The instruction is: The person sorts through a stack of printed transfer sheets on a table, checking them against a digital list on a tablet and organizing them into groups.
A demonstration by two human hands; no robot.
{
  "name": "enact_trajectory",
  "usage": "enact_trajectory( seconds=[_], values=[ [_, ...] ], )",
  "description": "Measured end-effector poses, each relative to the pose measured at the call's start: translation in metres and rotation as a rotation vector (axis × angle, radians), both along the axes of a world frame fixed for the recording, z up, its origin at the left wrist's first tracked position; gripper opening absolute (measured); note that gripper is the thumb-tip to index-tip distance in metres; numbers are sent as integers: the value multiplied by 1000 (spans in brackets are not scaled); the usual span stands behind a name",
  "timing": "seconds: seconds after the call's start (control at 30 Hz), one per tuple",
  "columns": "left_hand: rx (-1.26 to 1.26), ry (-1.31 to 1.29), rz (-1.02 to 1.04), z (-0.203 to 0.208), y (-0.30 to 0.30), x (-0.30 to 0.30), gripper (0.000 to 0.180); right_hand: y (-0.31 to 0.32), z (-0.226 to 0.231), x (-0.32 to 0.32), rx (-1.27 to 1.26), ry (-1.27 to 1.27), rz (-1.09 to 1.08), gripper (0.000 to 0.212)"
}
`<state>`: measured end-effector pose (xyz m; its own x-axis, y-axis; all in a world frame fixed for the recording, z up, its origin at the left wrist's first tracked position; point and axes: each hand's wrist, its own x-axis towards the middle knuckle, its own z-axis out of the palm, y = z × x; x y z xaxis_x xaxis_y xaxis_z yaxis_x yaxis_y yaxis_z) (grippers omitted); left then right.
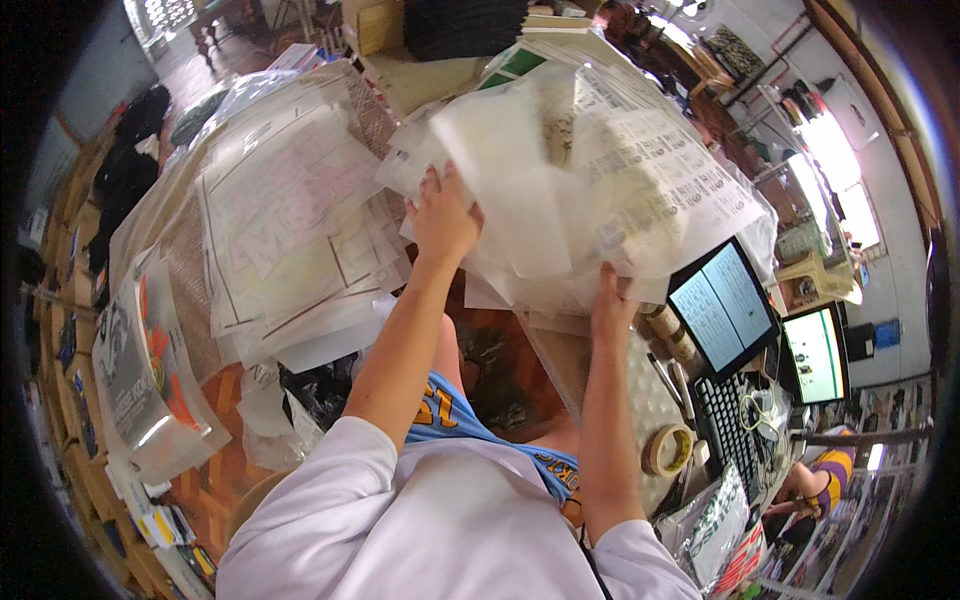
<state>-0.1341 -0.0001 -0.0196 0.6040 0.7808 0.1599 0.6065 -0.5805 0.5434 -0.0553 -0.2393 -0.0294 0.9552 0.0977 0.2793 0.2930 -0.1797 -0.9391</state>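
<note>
My left hand (444, 218) lies palm down, fingers apart, at the left edge of a loose pile of translucent sheets (520, 225). My right hand (610, 305) pinches the near edge of a translucent sheet printed with rows of dark marks (660, 180), thumb on top and its other fingers mostly hidden beneath. Several blank, milky sheets overlap the printed one, and some are lifted and slightly blurred. To the left of my left hand spreads another stack of translucent sheets (290, 220), the top one bearing faint pink lettering.
At the right are a tablet (722, 305), a black keyboard (735, 430), a lit monitor (814, 352) and a tape roll (668, 450). A grey-and-orange printed sheet (150, 370) hangs at the left table edge. Another person (825, 480) is at far right.
</note>
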Motion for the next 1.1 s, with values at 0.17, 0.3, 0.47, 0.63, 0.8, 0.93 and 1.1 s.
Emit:
enact_trajectory(
  seconds=[0.17, 0.3, 0.47, 0.63, 0.8, 0.93, 1.1],
  values=[
    [54, 26, -94, -1, 2, -6, 66, 19, 28, -11, -361, -210, 190, 48],
    [68, 39, -131, -7, 1, -13, 63, 40, 42, -24, -564, -305, 420, 68],
    [88, 50, -185, -13, 5, -17, 59, 40, 49, -32, -745, -199, 672, 65],
    [124, 48, -240, -21, 13, -8, 55, 1, 45, -42, -565, -90, 604, 61],
    [204, -7, -317, -28, 18, 3, 51, -67, 46, -73, -454, -56, 471, 56],
    [290, -192, -575, -29, -8, 32, 49, -121, 60, -141, -448, -81, 223, 46],
    [319, -361, -986, -58, -87, 78, 45, -206, 58, -273, -413, -81, -339, 42]
  ],
)
